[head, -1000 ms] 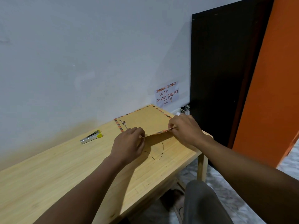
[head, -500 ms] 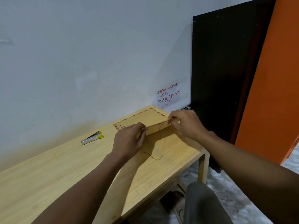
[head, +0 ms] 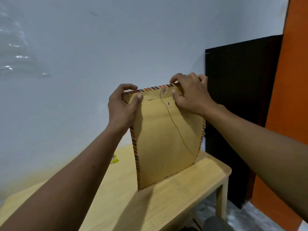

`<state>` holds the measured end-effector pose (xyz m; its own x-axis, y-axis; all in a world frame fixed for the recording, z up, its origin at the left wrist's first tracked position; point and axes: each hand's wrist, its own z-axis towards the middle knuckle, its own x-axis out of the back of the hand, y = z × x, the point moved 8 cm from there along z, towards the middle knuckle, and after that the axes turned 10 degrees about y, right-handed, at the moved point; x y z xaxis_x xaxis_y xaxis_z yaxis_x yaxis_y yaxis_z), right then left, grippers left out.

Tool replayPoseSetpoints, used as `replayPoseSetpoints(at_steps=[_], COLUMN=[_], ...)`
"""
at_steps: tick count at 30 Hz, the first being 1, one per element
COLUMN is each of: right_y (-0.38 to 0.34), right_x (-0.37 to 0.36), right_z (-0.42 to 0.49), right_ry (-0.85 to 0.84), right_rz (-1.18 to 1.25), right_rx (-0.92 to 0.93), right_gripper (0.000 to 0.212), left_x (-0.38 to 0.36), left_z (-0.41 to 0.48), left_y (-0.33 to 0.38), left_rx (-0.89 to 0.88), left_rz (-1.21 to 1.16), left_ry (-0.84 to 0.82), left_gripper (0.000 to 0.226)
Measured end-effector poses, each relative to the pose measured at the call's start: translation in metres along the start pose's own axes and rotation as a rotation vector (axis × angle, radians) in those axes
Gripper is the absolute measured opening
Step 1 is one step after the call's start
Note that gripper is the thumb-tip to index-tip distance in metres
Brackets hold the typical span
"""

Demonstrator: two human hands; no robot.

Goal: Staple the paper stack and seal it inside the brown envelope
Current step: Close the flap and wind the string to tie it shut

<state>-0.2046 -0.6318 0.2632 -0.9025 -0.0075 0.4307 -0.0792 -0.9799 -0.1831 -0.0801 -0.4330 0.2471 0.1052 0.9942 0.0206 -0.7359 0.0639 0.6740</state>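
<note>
The envelope (head: 165,137) stands upright on the surface (head: 180,195), its bottom edge touching the wood and its back face toward the camera. Both hands hold it at the top. The left hand (head: 122,107) pinches the upper left corner, thumb on the near face and fingers curled over the striped top edge, so that grip is closed on the envelope. The right hand (head: 190,95) pinches the upper right part of the flap (head: 153,95) the same way, thumb pressed just right of the upper button (head: 164,91); its grip is closed on the envelope too. The flap lies folded down over the near face. The lower button (head: 168,103) sits on the body just below the flap edge. A thin string (head: 175,125) hangs loose from the upper button, passes the lower one and trails down the envelope face toward its lower right. Left of the envelope, a yellow bit of the stapler (head: 114,160) shows on the surface, mostly hidden by the left forearm. The paper stack cannot be seen.
</note>
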Motion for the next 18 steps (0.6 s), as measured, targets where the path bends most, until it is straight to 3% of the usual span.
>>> replayPoseSetpoints(at_steps=[4, 8, 13, 18], right_y=[-0.008, -0.011, -0.019, -0.024], right_x=[-0.022, -0.062, -0.124, -0.159], right_z=[-0.004, -0.04, -0.126, -0.197], right_ry=[-0.035, -0.212, -0.525, -0.555], right_rz=[-0.098, 0.017, 0.143, 0.138], right_rx=[-0.003, -0.064, -0.225, -0.339], right_gripper=[0.047, 0.035, 0.037, 0.038], left_x=[0.009, 0.019, 0.03, 0.03], left_z=[-0.002, -0.03, -0.082, -0.113], left_y=[-0.045, -0.117, -0.182, -0.217], left_rx=[0.254, 0.497, 0.593, 0.586], left_rz=[0.017, 0.124, 0.299, 0.388], left_ry=[0.063, 0.047, 0.015, -0.045], left_gripper=[0.008, 0.008, 0.007, 0.008])
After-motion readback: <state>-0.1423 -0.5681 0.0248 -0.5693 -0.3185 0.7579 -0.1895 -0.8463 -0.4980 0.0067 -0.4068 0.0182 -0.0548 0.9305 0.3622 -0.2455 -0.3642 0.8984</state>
